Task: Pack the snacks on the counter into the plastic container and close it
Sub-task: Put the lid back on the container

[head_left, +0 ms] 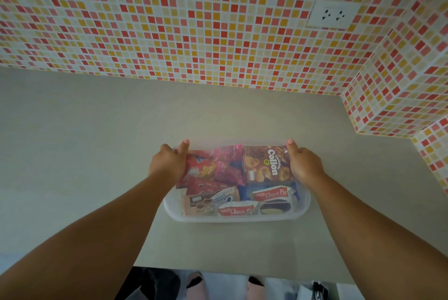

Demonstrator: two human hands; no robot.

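- A clear plastic container [236, 217] sits on a plain grey counter [97, 142], close to the counter's near edge and directly in front of the person.
- The left hand [168, 162] grips the container's far left corner, fingers curled around the outside wall and the thumb laid flat on top along the rim.
- The right hand [304, 164] mirrors it on the far right corner, thumb pressing down on top and fingers wrapped below.
- Both hands are therefore pinching the container's edge rather than lying loose or spread.
- A transparent lid seems to lie over the snacks, since the packets between the thumbs look slightly hazed, but this cannot be told for certain.
- The matching thumbs-down hold suggests the far edge is being pressed shut evenly, so that neither corner lifts.
- Between the two grips lie a brown Collon box [266, 164] next to the right hand, pink packets [228, 162] in the middle, and a red snack bag [198, 170] partly under the left hand.
- Nearer the person than the grips are two Choco Pie packets [270, 194], an unwrapped-looking chocolate pie [275, 207] and an Oreo pack [213, 200].
- No snacks remain loose on the counter, so packing looks finished and closing looks to be the step in hand.
- The near corners have no hand on them and may yet need pressing.
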